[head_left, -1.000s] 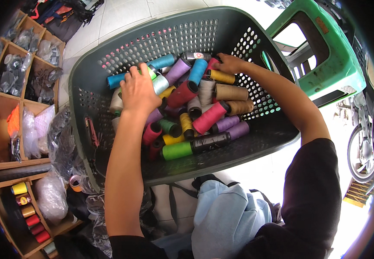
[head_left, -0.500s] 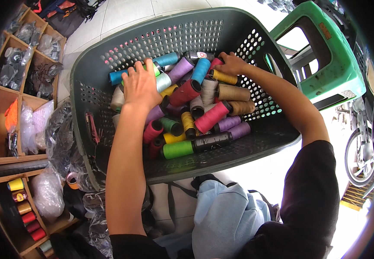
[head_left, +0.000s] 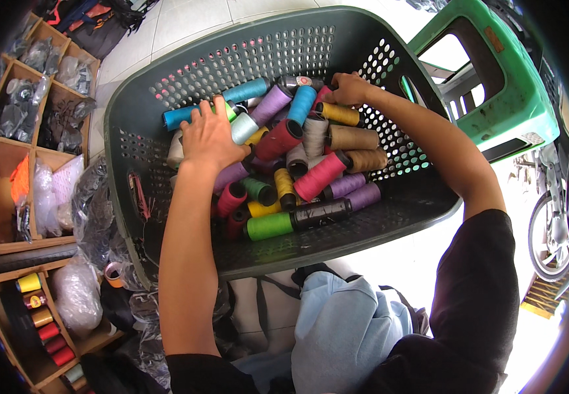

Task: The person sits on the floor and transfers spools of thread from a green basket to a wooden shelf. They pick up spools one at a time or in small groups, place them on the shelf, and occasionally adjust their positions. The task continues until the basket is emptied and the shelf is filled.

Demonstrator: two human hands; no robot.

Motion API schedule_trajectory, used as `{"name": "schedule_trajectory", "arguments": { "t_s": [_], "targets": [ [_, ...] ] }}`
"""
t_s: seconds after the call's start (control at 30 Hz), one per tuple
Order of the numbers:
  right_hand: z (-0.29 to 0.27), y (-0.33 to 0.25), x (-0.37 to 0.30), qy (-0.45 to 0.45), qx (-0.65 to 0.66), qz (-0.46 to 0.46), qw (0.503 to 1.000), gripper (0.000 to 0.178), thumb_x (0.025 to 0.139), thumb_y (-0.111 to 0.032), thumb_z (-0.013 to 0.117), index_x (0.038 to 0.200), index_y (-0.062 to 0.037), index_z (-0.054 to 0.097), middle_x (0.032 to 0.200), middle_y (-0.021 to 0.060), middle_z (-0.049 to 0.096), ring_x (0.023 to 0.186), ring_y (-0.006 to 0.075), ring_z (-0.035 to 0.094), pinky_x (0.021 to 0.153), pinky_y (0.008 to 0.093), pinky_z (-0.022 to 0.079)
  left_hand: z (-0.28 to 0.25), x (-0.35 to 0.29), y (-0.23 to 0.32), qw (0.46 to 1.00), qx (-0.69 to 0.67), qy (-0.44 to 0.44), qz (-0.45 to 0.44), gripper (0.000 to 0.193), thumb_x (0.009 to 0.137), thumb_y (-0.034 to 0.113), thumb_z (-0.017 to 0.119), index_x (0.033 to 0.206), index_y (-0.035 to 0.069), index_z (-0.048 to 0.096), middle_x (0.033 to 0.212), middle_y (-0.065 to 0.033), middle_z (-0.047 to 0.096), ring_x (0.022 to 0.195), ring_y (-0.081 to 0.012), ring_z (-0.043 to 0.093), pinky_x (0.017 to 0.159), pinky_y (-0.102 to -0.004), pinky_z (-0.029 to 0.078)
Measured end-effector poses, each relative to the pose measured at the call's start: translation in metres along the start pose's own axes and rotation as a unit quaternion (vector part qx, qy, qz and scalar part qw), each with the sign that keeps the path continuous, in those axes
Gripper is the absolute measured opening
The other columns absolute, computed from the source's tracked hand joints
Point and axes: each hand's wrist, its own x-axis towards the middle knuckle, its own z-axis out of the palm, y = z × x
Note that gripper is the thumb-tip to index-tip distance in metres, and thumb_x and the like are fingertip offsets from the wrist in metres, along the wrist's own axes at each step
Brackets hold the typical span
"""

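Note:
A dark green perforated plastic basket (head_left: 284, 253) holds a heap of thread spools in many colours. My left hand (head_left: 211, 134) lies over the heap's left part, fingers spread, touching spools beside a pale mint spool (head_left: 243, 129) and a blue spool (head_left: 178, 117). A lime-green spool (head_left: 233, 110) shows partly behind its fingertips. At the far right of the heap, my right hand (head_left: 350, 90) is curled down between a crimson spool (head_left: 324, 94) and a yellow spool (head_left: 340, 114); its fingertips are hidden. Lower down lie a bright green spool (head_left: 269, 227) and a pink spool (head_left: 322, 176).
Wooden compartments (head_left: 2, 190) with plastic-wrapped goods stand at the left; a lower one holds more spools (head_left: 49, 330). A green plastic stool (head_left: 507, 125) stands beyond the basket's right side. A bicycle wheel (head_left: 550, 236) shows at the far right. Light blue cloth (head_left: 343, 328) lies below the basket.
My right hand has drawn slightly up and away from the crimson spool, its fingers more curled. My left hand has shifted slightly left and down. The spools look nearly unmoved.

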Motion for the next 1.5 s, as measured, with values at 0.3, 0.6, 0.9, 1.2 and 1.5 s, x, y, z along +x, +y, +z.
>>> {"name": "schedule_trajectory", "arguments": {
  "t_s": [0.3, 0.6, 0.9, 1.2, 1.5],
  "targets": [
    [0.001, 0.009, 0.018, 0.017, -0.064, -0.045, 0.997, 0.073, 0.08, -0.055, 0.077, 0.121, 0.0039, 0.065, 0.114, 0.0243, 0.07, 0.11, 0.0359, 0.068, 0.097, 0.0429, 0.052, 0.002, 0.002, 0.002, 0.999, -0.001, 0.026, 0.024, 0.099, 0.061, 0.039, 0.091, 0.137, 0.004, 0.038, 0.129, -0.0185, 0.053, 0.124, -0.0375, 0.054, 0.1, -0.0548, 0.047],
    [-0.012, -0.015, -0.008, 0.044, -0.151, -0.06, 0.986, 0.057, 0.084, -0.047, 0.076, 0.12, -0.0026, 0.07, 0.127, 0.0295, 0.062, 0.119, 0.0398, 0.063, 0.098, 0.0441, 0.053, -0.002, 0.001, 0.0, 0.999, -0.012, 0.022, 0.021, 0.101, 0.061, 0.039, 0.09, 0.14, 0.003, 0.039, 0.129, -0.0191, 0.053, 0.123, -0.0375, 0.054, 0.1, -0.0546, 0.046],
    [-0.035, -0.046, -0.05, 0.116, -0.182, -0.06, 0.975, 0.05, 0.084, -0.031, 0.08, 0.125, -0.0092, 0.061, 0.127, 0.0251, 0.052, 0.109, 0.0399, 0.066, 0.095, 0.0458, 0.053, -0.003, 0.004, -0.001, 0.997, -0.072, -0.026, 0.002, 0.096, 0.061, 0.037, 0.087, 0.136, 0.003, 0.038, 0.13, -0.0212, 0.054, 0.127, -0.0391, 0.052, 0.102, -0.0555, 0.044],
    [-0.055, -0.044, -0.07, 0.154, -0.187, -0.088, 0.966, 0.044, 0.087, -0.028, 0.077, 0.119, -0.0045, 0.06, 0.123, 0.0275, 0.053, 0.102, 0.0435, 0.067, 0.091, 0.0465, 0.055, -0.006, 0.004, 0.001, 0.99, -0.142, 0.01, 0.013, 0.094, 0.062, 0.033, 0.084, 0.136, 0.0, 0.036, 0.132, -0.0272, 0.054, 0.121, -0.0436, 0.057, 0.099, -0.0476, 0.048],
    [-0.066, -0.062, -0.107, 0.236, -0.174, -0.112, 0.949, 0.045, 0.092, -0.023, 0.068, 0.13, -0.0014, 0.056, 0.124, 0.0323, 0.053, 0.095, 0.0408, 0.07, 0.086, 0.0433, 0.058, -0.005, 0.006, -0.007, 0.982, -0.17, 0.074, 0.037, 0.091, 0.064, 0.035, 0.084, 0.135, 0.0, 0.037, 0.129, -0.0255, 0.056, 0.119, -0.0427, 0.058, 0.094, -0.0509, 0.049]
  ]
}}
